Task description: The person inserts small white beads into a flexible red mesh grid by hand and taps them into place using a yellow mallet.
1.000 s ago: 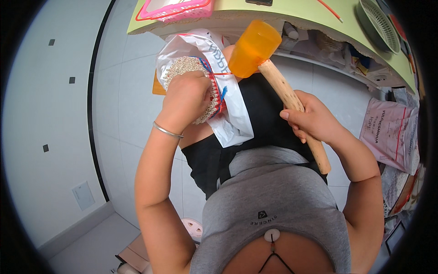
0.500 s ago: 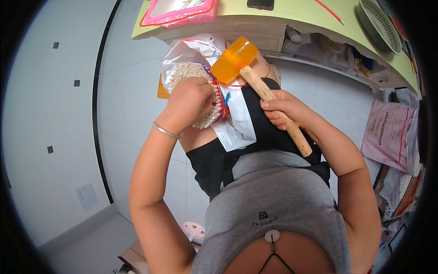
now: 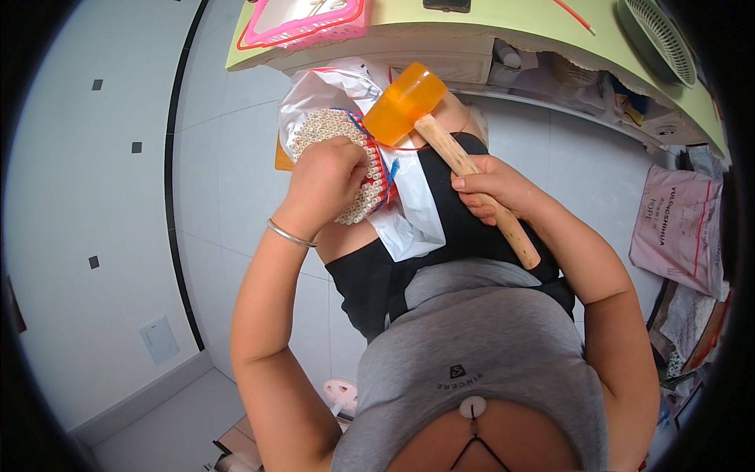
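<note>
A tight bundle of thin red sticks with pale, hollow-looking round ends (image 3: pixel 328 126) rests on my lap, on a white plastic bag (image 3: pixel 409 212). Blue string shows along its right side. My left hand (image 3: pixel 329 175) lies over the bundle's end face, fingers curled and pinched together; whatever is between the fingertips is hidden. In my right hand (image 3: pixel 497 189) is a mallet with an orange, translucent head (image 3: pixel 405 104) and a pale wooden handle (image 3: pixel 450 145), gripped around mid-handle. The mallet's head hangs just right of the bundle's far end.
Ahead stands a pale green table (image 3: pixel 519 22) with a pink plastic basket (image 3: pixel 314 30), a dark phone (image 3: pixel 447 5), a red stick (image 3: pixel 576 17) and a grey-green strainer basket (image 3: pixel 657 43). Its open shelf holds assorted items. A pink printed sack (image 3: pixel 676 228) stands at the right.
The whole view has shifted slightly. My left hand stays pinched over the bundle with hardly any movement, and my right hand keeps the mallet in nearly the same place.
</note>
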Tool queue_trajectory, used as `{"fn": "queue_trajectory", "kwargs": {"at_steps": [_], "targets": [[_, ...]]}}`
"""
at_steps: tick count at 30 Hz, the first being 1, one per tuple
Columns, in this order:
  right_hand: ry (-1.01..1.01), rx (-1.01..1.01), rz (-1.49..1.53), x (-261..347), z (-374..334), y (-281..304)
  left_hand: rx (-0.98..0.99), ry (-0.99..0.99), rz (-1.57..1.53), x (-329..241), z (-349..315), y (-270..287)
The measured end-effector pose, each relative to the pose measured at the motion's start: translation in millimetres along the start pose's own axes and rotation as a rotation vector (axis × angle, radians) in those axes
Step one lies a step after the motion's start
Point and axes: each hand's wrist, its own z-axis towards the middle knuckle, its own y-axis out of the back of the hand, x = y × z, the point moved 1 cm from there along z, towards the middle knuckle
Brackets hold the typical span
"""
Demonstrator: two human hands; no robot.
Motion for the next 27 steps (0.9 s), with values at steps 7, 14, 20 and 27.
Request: {"fn": "queue_trajectory", "kwargs": {"at_steps": [7, 14, 20, 27], "targets": [[-0.011, 0.000, -0.004, -0.2, 1.3, 1.8, 0.012, 0.007, 0.035, -3.3, 1.6, -1.7], [-0.002, -0.025, -0.003, -1.9, 1.3, -0.1, 0.018, -0.249, 0.063, 1.1, 7.2, 4.4], [-0.006, -0.041, -0.001, -1.8, 0.8, 0.3, 0.052, -0.248, 0.118, -0.4, 16.5, 3.9], [0.001, -0.047, 0.017, -2.3, 0.1, -0.3, 0.029, -0.282, 0.145, 2.6, 14.5, -3.0]]}}
